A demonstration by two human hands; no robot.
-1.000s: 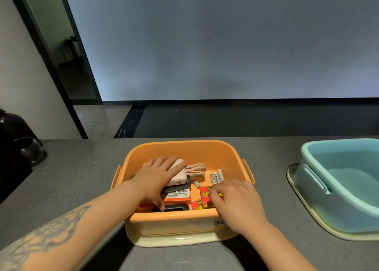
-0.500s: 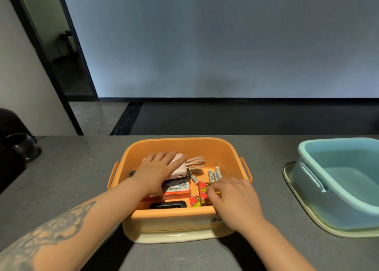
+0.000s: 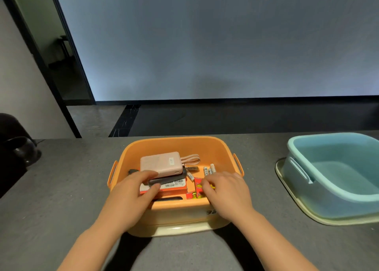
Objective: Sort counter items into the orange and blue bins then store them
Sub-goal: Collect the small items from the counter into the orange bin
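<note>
The orange bin (image 3: 174, 142) stands in the middle of the counter. Inside it a pink power bank (image 3: 161, 164) lies on a dark power bank (image 3: 170, 179), which lies on an orange box (image 3: 174, 185) with a barcode label. Loose batteries (image 3: 209, 170) and a red and yellow battery pack (image 3: 198, 185) lie to the right of this stack. My left hand (image 3: 131, 197) rests over the bin's near left rim, with relaxed fingers touching the near left end of the stack. My right hand (image 3: 227, 192) has its fingers curled down onto the battery pack. The blue bin (image 3: 336, 168) stands to the right.
The blue bin sits on a cream lid (image 3: 287, 180) near the counter's right end. A dark kettle-like object (image 3: 18, 147) stands at the far left. The grey counter (image 3: 71, 188) lies bare between them. Beyond its far edge the floor drops away.
My left hand has slid back off the pink power bank toward the bin's near left rim, uncovering it. My right hand has stayed on the battery pack.
</note>
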